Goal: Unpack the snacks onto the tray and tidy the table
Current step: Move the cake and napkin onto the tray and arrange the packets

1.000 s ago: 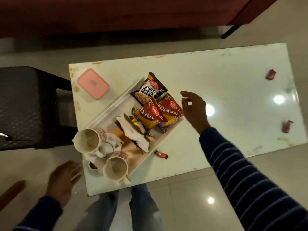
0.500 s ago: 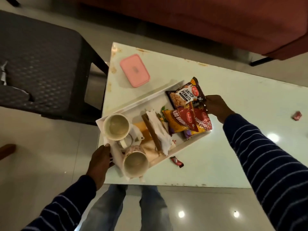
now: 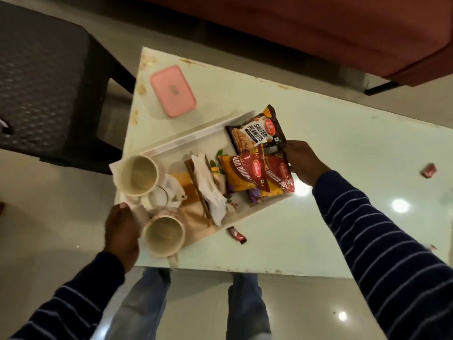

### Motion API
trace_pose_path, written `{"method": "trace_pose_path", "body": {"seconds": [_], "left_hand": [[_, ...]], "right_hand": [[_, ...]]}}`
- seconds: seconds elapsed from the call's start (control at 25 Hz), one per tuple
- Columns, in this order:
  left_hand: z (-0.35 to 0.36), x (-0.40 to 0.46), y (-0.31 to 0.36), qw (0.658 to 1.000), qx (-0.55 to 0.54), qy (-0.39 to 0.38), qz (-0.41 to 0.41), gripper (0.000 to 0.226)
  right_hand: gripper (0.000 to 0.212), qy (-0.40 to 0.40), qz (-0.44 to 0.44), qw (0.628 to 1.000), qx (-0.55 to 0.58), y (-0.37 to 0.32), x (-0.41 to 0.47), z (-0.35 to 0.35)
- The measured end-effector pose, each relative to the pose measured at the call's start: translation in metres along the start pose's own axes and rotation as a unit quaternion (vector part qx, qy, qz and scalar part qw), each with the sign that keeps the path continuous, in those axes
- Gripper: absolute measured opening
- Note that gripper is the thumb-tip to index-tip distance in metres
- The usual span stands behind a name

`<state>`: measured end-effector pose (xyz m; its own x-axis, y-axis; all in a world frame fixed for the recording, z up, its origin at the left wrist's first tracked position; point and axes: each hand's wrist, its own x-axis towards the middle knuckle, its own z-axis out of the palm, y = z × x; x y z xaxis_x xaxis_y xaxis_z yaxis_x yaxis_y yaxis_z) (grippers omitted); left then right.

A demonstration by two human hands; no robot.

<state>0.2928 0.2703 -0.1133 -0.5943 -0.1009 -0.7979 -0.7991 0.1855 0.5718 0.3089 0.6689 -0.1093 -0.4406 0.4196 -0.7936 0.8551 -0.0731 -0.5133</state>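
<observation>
A white tray [image 3: 186, 141] lies slanted on the pale table [image 3: 343, 153]. It carries two cream mugs [image 3: 137, 174] [image 3: 163, 236], a small teapot [image 3: 161, 197], a crumpled napkin [image 3: 208, 187], a salted peanuts packet [image 3: 255, 131] and two red-and-yellow aloo bhujia packets [image 3: 247, 175]. My left hand [image 3: 121, 231] grips the tray's near-left end beside the mugs. My right hand [image 3: 302, 161] grips the tray's far-right end at the snack packets.
A pink lidded box [image 3: 172, 90] sits at the table's far left corner. Small red candy wrappers lie on the table, one [image 3: 236, 234] by the tray's near edge, one [image 3: 429, 170] at the right. A black chair [image 3: 49, 77] stands left, a red sofa [image 3: 294, 28] behind.
My left hand rose from below the table to the tray's near-left end. My right hand moved onto the tray's right end. The view swung left.
</observation>
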Motion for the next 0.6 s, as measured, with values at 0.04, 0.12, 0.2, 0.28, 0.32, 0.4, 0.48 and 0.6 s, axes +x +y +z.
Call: {"method": "trace_pose_path", "body": {"seconds": [0.04, 0.12, 0.2, 0.28, 0.32, 0.4, 0.48, 0.6], "left_hand": [[0.004, -0.005, 0.005, 1.000, 0.022, -0.002, 0.016, 0.027], [0.012, -0.017, 0.023, 0.998, 0.032, 0.007, 0.056, 0.030], [0.022, -0.028, 0.036, 0.998, -0.011, -0.026, 0.065, 0.028], [0.031, -0.035, 0.051, 0.997, -0.023, -0.064, 0.027, 0.045], [0.033, -0.040, 0.062, 0.996, -0.030, -0.075, 0.023, 0.045], [0.034, -0.045, 0.078, 0.995, -0.040, -0.073, 0.058, 0.027], [0.113, -0.083, 0.088, 0.988, 0.006, -0.097, 0.117, 0.024], [0.129, -0.085, 0.104, 0.980, 0.001, -0.141, 0.137, 0.021]], "right_hand": [[0.033, 0.006, 0.001, 1.000, 0.010, 0.002, -0.005, -0.006], [0.030, 0.013, -0.002, 1.000, 0.028, 0.007, -0.018, -0.024], [0.029, 0.026, -0.010, 0.998, 0.055, 0.015, -0.033, -0.050], [0.027, 0.027, -0.019, 0.996, 0.082, 0.020, -0.048, -0.068], [0.027, 0.026, -0.020, 0.996, 0.087, 0.019, -0.054, -0.071], [0.026, 0.050, -0.026, 0.995, 0.085, 0.017, -0.061, -0.080], [0.026, 0.100, -0.043, 0.983, 0.148, 0.051, -0.095, -0.176], [0.028, 0.117, -0.049, 0.978, 0.166, 0.060, -0.101, -0.197]]}}
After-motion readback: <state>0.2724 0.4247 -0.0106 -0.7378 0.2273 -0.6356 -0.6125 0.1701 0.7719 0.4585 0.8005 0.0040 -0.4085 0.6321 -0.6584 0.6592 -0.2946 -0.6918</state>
